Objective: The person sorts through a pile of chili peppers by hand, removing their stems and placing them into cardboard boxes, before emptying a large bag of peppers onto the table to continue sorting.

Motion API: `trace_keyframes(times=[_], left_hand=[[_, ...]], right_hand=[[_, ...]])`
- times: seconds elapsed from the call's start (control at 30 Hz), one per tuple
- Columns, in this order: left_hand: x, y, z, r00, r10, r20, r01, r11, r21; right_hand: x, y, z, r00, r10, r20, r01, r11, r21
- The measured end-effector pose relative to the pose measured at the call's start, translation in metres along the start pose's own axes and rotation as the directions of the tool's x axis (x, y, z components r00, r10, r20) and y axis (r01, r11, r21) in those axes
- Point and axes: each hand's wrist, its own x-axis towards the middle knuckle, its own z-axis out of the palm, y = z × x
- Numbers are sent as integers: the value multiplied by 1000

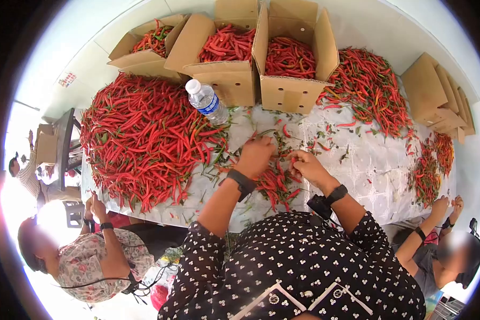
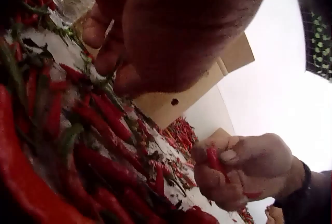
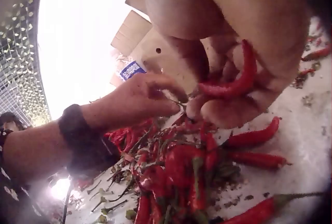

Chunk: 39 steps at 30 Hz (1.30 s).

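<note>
My right hand (image 1: 310, 167) holds a curved red chili pepper (image 3: 236, 83) in its curled fingers; its tip also shows between thumb and fingers in the left wrist view. Close by on the left, my left hand (image 1: 257, 157) pinches a thin chili stem (image 3: 175, 101) between thumb and fingertips, near the right hand's fingers. Below both hands lies a small heap of red chilies (image 1: 274, 188) with green stems. Loose stems and leaf bits are strewn around it on the pale table cover (image 1: 352, 176).
A large chili mound (image 1: 144, 133) spreads on the left, with a water bottle (image 1: 207, 102) at its edge. Behind stand chili-filled cardboard boxes (image 1: 289, 90). Another chili pile (image 1: 370, 90) lies back right. One person (image 1: 98, 256) sits at each side of me.
</note>
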Motion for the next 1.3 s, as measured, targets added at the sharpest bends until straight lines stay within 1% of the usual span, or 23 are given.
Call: trace_keyframes(times=[0.13, 0.2, 0.23, 0.27, 0.3, 0.33, 0.4, 0.53, 0.6, 0.63, 0.7, 0.73, 0.8, 0.9, 0.93, 0.97, 1.0, 1.03, 1.07, 1.13, 1.2, 1.27, 1.3], left_hand=[[-1, 2, 3, 999, -43, -25, 41, 998, -46], [-2, 2, -5, 954, -174, -243, 99, 951, -292], [-6, 4, -8, 955, -174, -242, 99, 951, -292], [-6, 15, -27, 932, -338, -131, 232, 834, -501], [-8, 22, -38, 883, -468, 10, 355, 655, -667], [-12, 24, -37, 880, -475, 6, 357, 654, -667], [-16, 28, -36, 899, -437, 28, 285, 535, -795], [-30, 35, -38, 864, -501, -42, 335, 635, -696], [-37, 34, -33, 835, -536, 123, 390, 419, -820], [-41, 31, -33, 832, -541, 121, 391, 418, -820], [-52, 26, -36, 798, -406, 445, 435, -121, -892], [-57, 25, -35, 797, -412, 442, 433, -121, -893], [-66, 23, -31, 838, -291, 462, 294, -472, -831], [-82, -1, -37, 894, -266, 361, 197, -490, -849], [-84, 0, -37, 893, -272, 357, 192, -489, -851], [-86, 5, -42, 851, -510, 125, 325, 324, -888], [-89, 9, -43, 850, -486, -204, 428, 862, -270], [-89, 14, -40, 876, -428, -223, 388, 899, -203], [-90, 17, -35, 875, -429, -224, 389, 899, -200], [-90, 25, -23, 970, -241, -22, 233, 954, -186], [-86, 30, -13, 975, -222, 11, 221, 962, -158], [-79, 27, -5, 963, -250, -98, 227, 954, -195], [-76, 26, -8, 965, -243, -97, 220, 956, -196]], right_hand=[[-7, 4, -2, 995, -51, -86, 41, 994, -106], [-8, 0, -2, 966, -244, -87, 200, 916, -348], [-9, -2, -1, 966, -243, -87, 199, 917, -347], [-11, -13, 4, 955, -286, -82, 236, 895, -377], [-13, -22, 9, 941, -330, -71, 274, 870, -409], [-13, -28, 15, 942, -330, -64, 276, 869, -411], [-10, -37, 25, 910, -414, -20, 365, 821, -439], [0, -36, 33, 928, -369, 57, 345, 789, -508], [-3, -37, 37, 912, -386, 142, 397, 739, -544], [-5, -38, 38, 911, -384, 148, 400, 738, -544], [-11, -39, 41, 884, -402, 240, 467, 796, -385], [-12, -42, 42, 882, -402, 246, 470, 795, -384], [-16, -47, 41, 846, -425, 322, 534, 683, -498], [-11, -29, 23, 824, -490, 285, 566, 682, -464], [-10, -26, 17, 822, -490, 291, 569, 679, -463], [-11, -25, 12, 913, -365, 180, 406, 850, -335], [-11, -22, 8, 974, -205, 93, 219, 960, -175], [-7, -15, 1, 981, -114, 156, 108, 993, 51], [-8, -14, 3, 980, -116, 159, 109, 993, 52], [-10, -12, 7, 978, -16, 210, -68, 918, 390], [-10, -9, 11, 980, 3, 197, -74, 933, 352], [-10, -10, 14, 983, 15, 180, -72, 946, 315], [-12, -12, 15, 982, 31, 187, -90, 945, 316]])
